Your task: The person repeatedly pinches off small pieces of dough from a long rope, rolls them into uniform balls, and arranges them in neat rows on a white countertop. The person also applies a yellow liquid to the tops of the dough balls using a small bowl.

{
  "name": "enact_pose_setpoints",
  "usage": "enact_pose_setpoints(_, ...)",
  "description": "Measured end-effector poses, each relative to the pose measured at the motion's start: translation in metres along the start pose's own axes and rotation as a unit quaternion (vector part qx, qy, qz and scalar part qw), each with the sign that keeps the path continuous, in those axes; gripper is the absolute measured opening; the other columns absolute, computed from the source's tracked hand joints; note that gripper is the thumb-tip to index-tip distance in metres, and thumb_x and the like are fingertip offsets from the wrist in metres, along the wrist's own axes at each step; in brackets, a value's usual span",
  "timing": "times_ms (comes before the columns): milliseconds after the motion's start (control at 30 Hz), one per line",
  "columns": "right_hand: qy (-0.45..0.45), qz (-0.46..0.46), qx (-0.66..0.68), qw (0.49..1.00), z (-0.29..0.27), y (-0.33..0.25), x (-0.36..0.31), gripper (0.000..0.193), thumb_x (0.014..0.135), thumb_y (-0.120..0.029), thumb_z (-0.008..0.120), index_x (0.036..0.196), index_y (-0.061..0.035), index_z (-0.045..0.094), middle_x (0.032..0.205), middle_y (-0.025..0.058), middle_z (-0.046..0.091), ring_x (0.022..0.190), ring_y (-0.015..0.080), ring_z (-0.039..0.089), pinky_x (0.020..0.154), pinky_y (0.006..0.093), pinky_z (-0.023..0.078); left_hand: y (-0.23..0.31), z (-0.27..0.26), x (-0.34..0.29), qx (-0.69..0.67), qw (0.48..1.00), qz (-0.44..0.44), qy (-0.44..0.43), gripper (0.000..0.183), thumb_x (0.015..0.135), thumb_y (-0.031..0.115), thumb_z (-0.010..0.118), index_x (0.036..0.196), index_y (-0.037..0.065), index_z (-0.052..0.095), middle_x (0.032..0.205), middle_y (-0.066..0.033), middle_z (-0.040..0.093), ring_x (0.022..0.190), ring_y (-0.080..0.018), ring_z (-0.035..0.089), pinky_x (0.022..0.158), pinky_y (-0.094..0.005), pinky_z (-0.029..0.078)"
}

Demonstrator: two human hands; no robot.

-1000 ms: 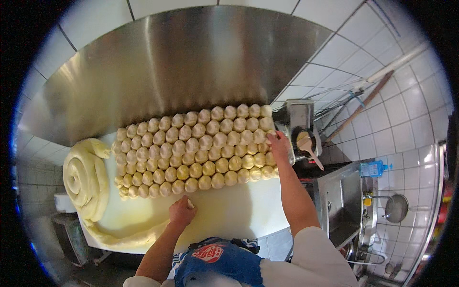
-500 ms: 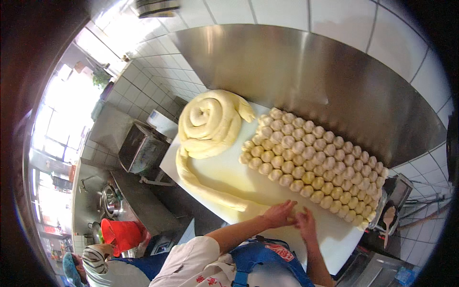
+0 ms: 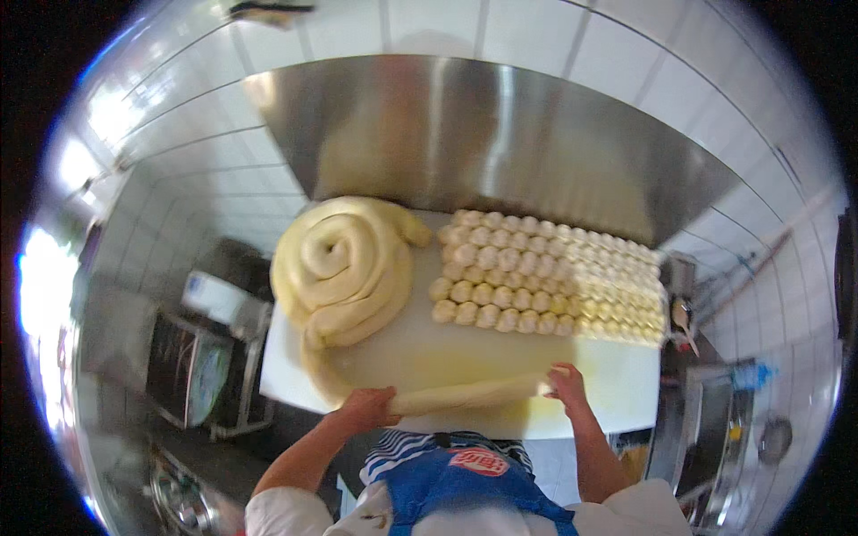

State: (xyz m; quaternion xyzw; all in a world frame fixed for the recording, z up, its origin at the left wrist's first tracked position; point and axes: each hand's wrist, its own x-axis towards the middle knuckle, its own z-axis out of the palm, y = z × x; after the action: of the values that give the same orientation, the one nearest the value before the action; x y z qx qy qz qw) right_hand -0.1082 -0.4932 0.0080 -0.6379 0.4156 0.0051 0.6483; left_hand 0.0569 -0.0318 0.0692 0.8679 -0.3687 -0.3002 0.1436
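Note:
A thick pale rope of dough (image 3: 469,396) stretches along the near edge of the white board (image 3: 590,406). My left hand (image 3: 368,410) is closed over it left of centre, with the fingers partly hidden. At the rope's right end, my right hand (image 3: 565,384) pinches the tip. Leftward, the rope bends back and joins a large spiral coil of dough (image 3: 344,268) piled at the board's left. Several rows of small round dough pieces (image 3: 509,259) sit packed together at the back right, apart from both hands.
Behind the board stands a steel sheet (image 3: 483,134) against white tiles. A metal bin-like unit (image 3: 192,366) stands to the left. Beyond the board's right edge are a wooden spoon (image 3: 684,322) and a steel counter (image 3: 702,438). A yellowish oily sheen marks the board.
My view has swung left-to-right and levelled. My hands, close together before, are now far apart on the dough rope, the left one further left. A co-worker and a red bucket have left view.

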Motion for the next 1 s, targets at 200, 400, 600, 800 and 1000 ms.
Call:
enact_pose_setpoints(200,-0.130,0.018,0.110,0.985,0.087,-0.024,-0.041,0.035,0.095,-0.021,0.071,0.126,-0.0055,0.065,0.115,0.0125,0.066,0.100,0.0261,0.068,0.080,0.0413,0.064,-0.056,-0.112,-0.068,0.199,0.965,-0.065,-0.155,0.054,0.077,0.048,0.076,0.109,0.005,0.066,0.088,-0.0172,0.074,0.088,-0.0347,0.074,0.080,-0.0472,0.059)
enact_pose_setpoints(400,-0.057,-0.037,-0.022,0.997,0.180,0.014,-0.030,0.031,0.098,-0.030,0.066,0.112,-0.0025,0.072,0.092,0.0078,0.070,0.087,0.0189,0.067,0.080,0.0369,0.058,-0.011,-0.046,0.004,0.097,0.995,0.001,-0.004,0.099,0.071,0.055,0.084,0.146,0.003,0.045,0.144,-0.0198,0.051,0.134,-0.0389,0.048,0.115,-0.0554,0.032)
enact_pose_setpoints(600,0.032,-0.154,-0.087,0.984,0.195,-0.012,-0.007,0.031,0.101,-0.025,0.058,0.106,0.0024,0.071,0.092,0.0121,0.073,0.091,0.0200,0.069,0.083,0.0341,0.053,0.077,0.040,0.128,-0.061,0.989,0.033,0.131,0.089,0.076,0.042,0.082,0.147,0.007,0.041,0.134,-0.0211,0.060,0.119,-0.0395,0.060,0.098,-0.0483,0.050)
enact_pose_setpoints(800,0.092,-0.295,-0.275,0.910,0.227,-0.036,-0.024,0.031,0.102,-0.027,0.051,0.109,-0.0007,0.066,0.101,0.0229,0.070,0.094,0.0432,0.067,0.084,0.0501,0.052,0.072,0.028,0.144,-0.112,0.968,0.042,0.221,0.065,0.085,0.029,0.071,0.139,0.007,0.043,0.108,-0.0183,0.069,0.089,-0.0372,0.071,0.075,-0.0478,0.058)
enact_pose_setpoints(1000,0.148,-0.157,-0.247,0.945,0.237,-0.074,-0.040,0.034,0.098,-0.033,0.056,0.100,-0.0010,0.068,0.097,0.0239,0.071,0.093,0.0457,0.066,0.083,0.0519,0.053,0.078,0.027,0.151,-0.029,0.980,0.038,0.194,0.022,0.091,0.024,0.062,0.104,0.008,0.056,0.093,-0.0130,0.069,0.084,-0.0317,0.073,0.071,-0.0450,0.059)
